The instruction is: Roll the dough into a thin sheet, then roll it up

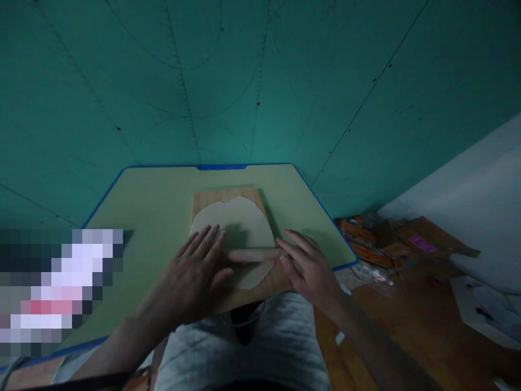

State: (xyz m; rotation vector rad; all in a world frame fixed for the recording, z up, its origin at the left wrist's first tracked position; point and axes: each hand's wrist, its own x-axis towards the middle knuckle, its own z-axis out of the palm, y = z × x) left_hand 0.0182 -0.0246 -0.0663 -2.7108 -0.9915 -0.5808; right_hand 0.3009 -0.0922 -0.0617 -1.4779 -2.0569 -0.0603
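Note:
A thin, wide sheet of rolled dough [240, 220] lies on a wooden board [205, 197], its outline uneven. Across its near part runs a rolling pin [253, 255], nearly level from left to right. My left hand [194, 271] lies over the pin's left end, fingers stretched forward and the palm down. At the pin's right end is my right hand [307, 266], its fingers extended to the left and the thumb apart from them. Both hands cover the ends of the pin, and neither wraps round it.
The board stands on a pale green table [154, 201] with a blue rim, against a green wall [228, 81]. A blurred-out patch [65, 293] covers the table's left side. Cardboard [431, 239] and plastic wrapping [372, 274] lie on the floor at right.

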